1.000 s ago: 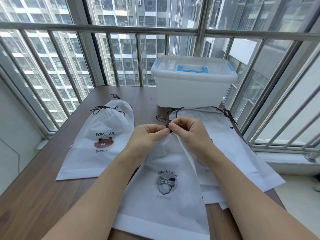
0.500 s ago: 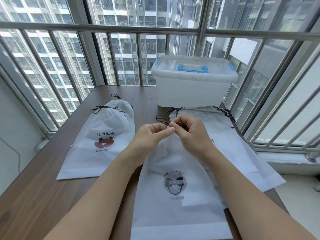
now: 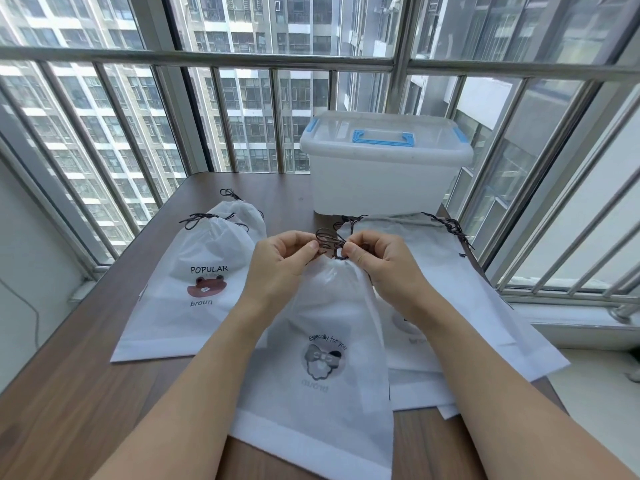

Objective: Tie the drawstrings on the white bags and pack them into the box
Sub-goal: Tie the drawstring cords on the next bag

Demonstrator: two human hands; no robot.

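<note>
A white drawstring bag [image 3: 322,358] with a bow print lies in front of me, its neck gathered tight. My left hand [image 3: 280,261] and my right hand [image 3: 377,261] each pinch the dark drawstring [image 3: 329,239] at the neck, with loops of cord standing up between them. Two tied white bags lie at the left, the top one [image 3: 201,282] printed with a bear and "POPULAR". A pile of flat white bags [image 3: 450,282] lies at the right under my right arm. The white plastic box [image 3: 384,168] with a blue handle stands behind, lid on.
Everything rests on a brown wooden table [image 3: 69,393]. Metal window railings [image 3: 242,60] run along the far and right sides close to the box. A white window sill [image 3: 588,327] lies off the table's right edge.
The bag's neck has been drawn tighter, and my hands have moved slightly apart, pulling the cord loops up between them. The bag has shifted a little on the table.
</note>
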